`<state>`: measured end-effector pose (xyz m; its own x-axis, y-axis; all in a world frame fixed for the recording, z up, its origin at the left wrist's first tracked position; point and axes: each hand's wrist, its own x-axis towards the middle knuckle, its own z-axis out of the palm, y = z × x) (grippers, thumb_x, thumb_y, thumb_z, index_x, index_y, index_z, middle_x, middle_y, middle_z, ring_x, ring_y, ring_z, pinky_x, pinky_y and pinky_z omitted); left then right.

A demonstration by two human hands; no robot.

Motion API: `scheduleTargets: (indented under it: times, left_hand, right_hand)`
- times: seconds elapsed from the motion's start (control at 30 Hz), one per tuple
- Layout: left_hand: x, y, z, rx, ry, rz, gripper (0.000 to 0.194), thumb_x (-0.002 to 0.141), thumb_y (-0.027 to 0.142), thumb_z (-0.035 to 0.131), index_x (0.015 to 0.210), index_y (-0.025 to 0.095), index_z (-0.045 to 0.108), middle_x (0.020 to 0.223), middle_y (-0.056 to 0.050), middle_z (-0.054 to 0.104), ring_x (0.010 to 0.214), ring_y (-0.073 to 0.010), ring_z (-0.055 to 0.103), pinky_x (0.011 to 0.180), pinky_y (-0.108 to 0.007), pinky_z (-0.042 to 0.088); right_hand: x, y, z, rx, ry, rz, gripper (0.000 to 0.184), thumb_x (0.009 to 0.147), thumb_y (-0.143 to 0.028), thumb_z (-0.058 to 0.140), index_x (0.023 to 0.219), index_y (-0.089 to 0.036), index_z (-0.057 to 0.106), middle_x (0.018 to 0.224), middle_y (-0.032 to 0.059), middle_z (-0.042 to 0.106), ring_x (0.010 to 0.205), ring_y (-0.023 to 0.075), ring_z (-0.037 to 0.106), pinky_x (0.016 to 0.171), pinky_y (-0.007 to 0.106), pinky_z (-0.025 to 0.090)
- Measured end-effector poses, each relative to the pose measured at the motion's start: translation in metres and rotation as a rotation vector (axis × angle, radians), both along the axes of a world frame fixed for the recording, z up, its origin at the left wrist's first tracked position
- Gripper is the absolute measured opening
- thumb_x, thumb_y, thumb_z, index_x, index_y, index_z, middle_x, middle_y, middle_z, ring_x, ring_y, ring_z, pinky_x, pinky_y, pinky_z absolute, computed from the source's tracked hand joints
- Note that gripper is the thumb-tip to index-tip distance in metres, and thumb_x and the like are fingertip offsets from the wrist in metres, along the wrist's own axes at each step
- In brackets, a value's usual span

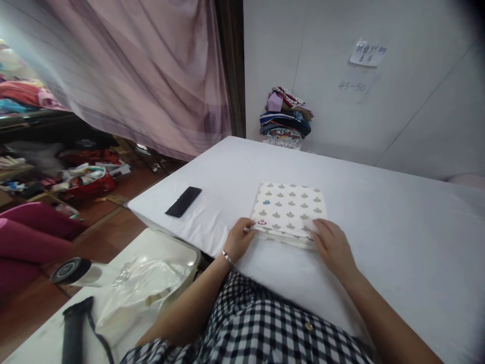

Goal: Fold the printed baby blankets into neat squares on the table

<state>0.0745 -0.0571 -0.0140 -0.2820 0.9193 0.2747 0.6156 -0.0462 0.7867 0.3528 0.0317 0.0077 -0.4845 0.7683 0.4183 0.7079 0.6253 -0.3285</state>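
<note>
A folded white cloth (290, 207) with rows of grey-green motifs lies flat on the white-covered table (397, 232). Small blue and red marks show near its left side, and several layers are visible along the front edge. At the near left corner, the fingers of my left hand (240, 237) pinch the cloth's edge; a metal bracelet circles that wrist. My right hand (335, 247) grips the near right corner, its fingers bent over the top and its thumb by the front edge. The fingertips' undersides are hidden.
A black phone (184, 201) lies left of the cloth. Stacked folded clothes (286, 121) stand against the back wall. On a lower surface at left are a clear plastic bag (147, 283), a dark-lidded jar (76, 272) and a black strapped item (76, 328). A pink curtain (170, 71) hangs behind.
</note>
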Motion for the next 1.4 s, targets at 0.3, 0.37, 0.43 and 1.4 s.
scheduleTargets:
  times: [0.3,0.37,0.43,1.4]
  left_hand:
    - [-0.003,0.01,0.01,-0.051,-0.02,0.021,0.014,0.082,0.028,0.05,0.085,0.022,0.061,0.078,0.002,0.065,0.068,-0.0114,0.056,0.067,-0.024,0.044]
    - [-0.003,0.012,0.009,-0.036,-0.052,0.031,0.012,0.081,0.025,0.051,0.086,0.022,0.061,0.076,0.003,0.064,0.068,-0.0112,0.056,0.067,-0.023,0.044]
    - [-0.004,0.014,0.007,-0.026,-0.076,0.045,0.012,0.079,0.024,0.052,0.088,0.022,0.06,0.072,0.004,0.063,0.065,-0.0108,0.056,0.065,-0.022,0.044]
    - [-0.019,0.036,-0.006,-0.065,-0.383,-0.086,0.029,0.077,0.025,0.052,0.102,0.019,0.065,0.109,-0.004,0.065,0.102,-0.0181,0.058,0.095,-0.033,0.042]
  right_hand:
    - [-0.079,-0.014,-0.002,0.126,0.034,0.445,0.023,0.088,-0.023,0.043,0.104,-0.016,0.059,0.123,0.0135,0.052,0.117,0.0241,0.044,0.096,0.043,0.04]
    - [-0.092,-0.017,-0.003,0.18,0.017,0.454,0.019,0.087,-0.019,0.044,0.095,-0.016,0.061,0.13,0.0128,0.048,0.125,0.0253,0.036,0.098,0.044,0.037]
    - [-0.102,-0.019,-0.004,0.214,-0.028,0.425,0.019,0.086,-0.016,0.044,0.092,-0.017,0.062,0.135,0.0107,0.043,0.13,0.0264,0.028,0.101,0.047,0.032]
    - [-0.131,-0.014,-0.015,0.288,-0.044,0.486,0.024,0.087,-0.011,0.037,0.09,-0.016,0.06,0.14,0.009,0.038,0.134,0.0225,0.022,0.105,0.048,0.023]
